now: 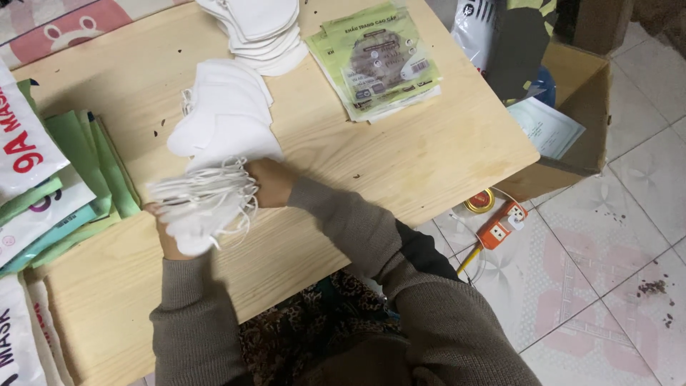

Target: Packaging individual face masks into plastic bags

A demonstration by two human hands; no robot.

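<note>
Bundle of white face masks (204, 204): near the bench's (429, 150) near edge, left of centre; left hand (166, 236) under it, right hand (268, 182) at its right end, fingers of both apparently clamped on it, mostly hidden. Loose white masks (225, 114): just beyond. Mask stack (261, 28): far edge. Green packets (375, 61): far right corner

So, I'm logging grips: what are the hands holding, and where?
Both hands hold one stack of white folded face masks: the left hand at its near left edge, the right hand at its right end, by the ear loops.
</note>
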